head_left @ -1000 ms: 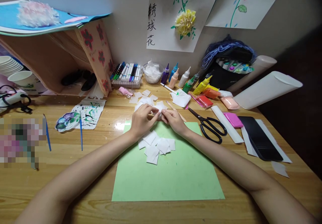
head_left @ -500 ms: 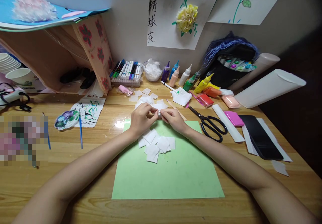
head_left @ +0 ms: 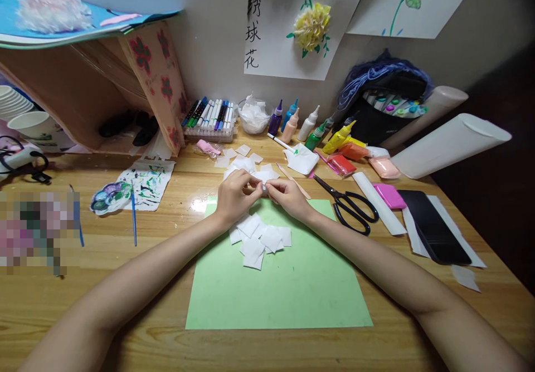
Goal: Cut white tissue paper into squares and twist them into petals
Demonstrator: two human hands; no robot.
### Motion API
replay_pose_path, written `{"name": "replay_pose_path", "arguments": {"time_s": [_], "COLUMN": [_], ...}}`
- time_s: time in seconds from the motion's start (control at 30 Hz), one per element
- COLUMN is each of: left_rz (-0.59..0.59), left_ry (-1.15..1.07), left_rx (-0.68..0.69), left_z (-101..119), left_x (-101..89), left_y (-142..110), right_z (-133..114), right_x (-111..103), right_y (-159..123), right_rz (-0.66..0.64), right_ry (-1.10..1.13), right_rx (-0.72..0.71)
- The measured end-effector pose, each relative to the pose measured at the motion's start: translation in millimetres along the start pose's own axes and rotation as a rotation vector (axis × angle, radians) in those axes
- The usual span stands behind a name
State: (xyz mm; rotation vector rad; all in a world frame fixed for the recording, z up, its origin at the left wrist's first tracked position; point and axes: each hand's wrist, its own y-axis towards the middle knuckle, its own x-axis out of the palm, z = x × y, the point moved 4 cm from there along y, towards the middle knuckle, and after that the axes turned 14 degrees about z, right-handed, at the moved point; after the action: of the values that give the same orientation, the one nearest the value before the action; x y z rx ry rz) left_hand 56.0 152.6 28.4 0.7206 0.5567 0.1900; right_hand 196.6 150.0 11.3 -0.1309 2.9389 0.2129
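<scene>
My left hand (head_left: 238,195) and my right hand (head_left: 289,196) meet above the far edge of a green sheet of paper (head_left: 280,299). Both are closed, fingertips pinching one small piece of white paper (head_left: 264,185) between them; most of it is hidden by the fingers. Just below the hands, several white paper squares (head_left: 253,250) lie in a loose, overlapping pile on the green sheet. Behind the hands, more white paper (head_left: 242,165) is spread on the wooden table. A thin wooden stick (head_left: 298,185) lies slanted beyond my right hand.
Black-handled scissors (head_left: 349,202) lie right of the green sheet, with a dark phone (head_left: 437,227) farther right. Paint bottles (head_left: 311,124), a marker box (head_left: 211,121) and a bowl of white paper (head_left: 253,117) line the back. A blue paintbrush (head_left: 134,216) lies at left.
My hands stay in nearly the same place, still pinching the small white paper. The view has shifted very slightly; nothing on the table has visibly moved.
</scene>
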Motion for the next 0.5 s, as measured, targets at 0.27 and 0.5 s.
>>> {"name": "replay_pose_path", "arguments": {"time_s": [0.27,0.5], "left_rz": [0.009,-0.001], "left_ry": [-0.007,-0.019], "left_rx": [-0.030,-0.023], "left_z": [-1.5,-1.1], "left_x": [-0.1,-0.3], "left_y": [1.0,0.5], "right_z": [-2.1,0.7], "right_x": [-2.0,-2.5], "right_y": [1.3,1.4], "right_rz": [0.035,0.047], "right_ry": [-0.027,-0.044], "right_rx": [0.007,0.016]}}
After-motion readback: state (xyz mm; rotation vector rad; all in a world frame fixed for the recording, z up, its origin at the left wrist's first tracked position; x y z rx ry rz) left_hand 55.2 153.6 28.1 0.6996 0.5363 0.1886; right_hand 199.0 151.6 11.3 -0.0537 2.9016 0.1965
